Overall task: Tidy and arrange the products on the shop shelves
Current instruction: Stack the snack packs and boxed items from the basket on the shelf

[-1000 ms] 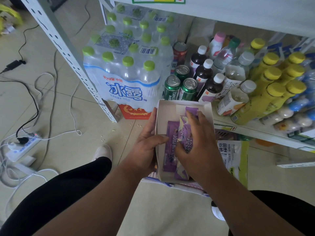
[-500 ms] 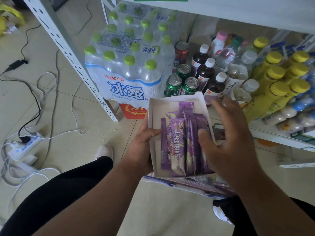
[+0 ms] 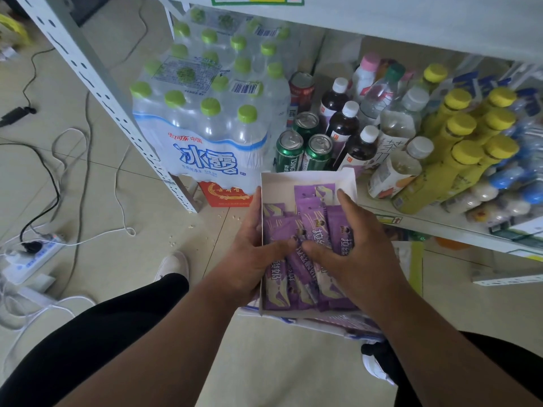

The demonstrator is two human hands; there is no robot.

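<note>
A white open-top cardboard box (image 3: 279,186) is held just in front of the low shelf, above the floor. Several purple snack packets (image 3: 313,221) lie lengthwise inside it, partly overlapping. My left hand (image 3: 249,251) grips the box's left wall, with the fingers outside and the thumb inside on the packets. My right hand (image 3: 358,259) lies flat over the right-hand packets, fingers spread and thumb pressing down on them. The near ends of some packets are hidden under both hands.
The low shelf (image 3: 440,227) carries a shrink-wrapped pack of water bottles (image 3: 205,127), green cans (image 3: 289,149), dark bottles (image 3: 342,124) and yellow-capped bottles (image 3: 458,160). A white perforated upright (image 3: 102,92) stands at the left. A power strip (image 3: 32,254) and cables lie on the floor.
The right hand came off the packets, swung out to the box's right side, then came back down flat onto them. More packets now lie in the box. The left hand kept its hold.
</note>
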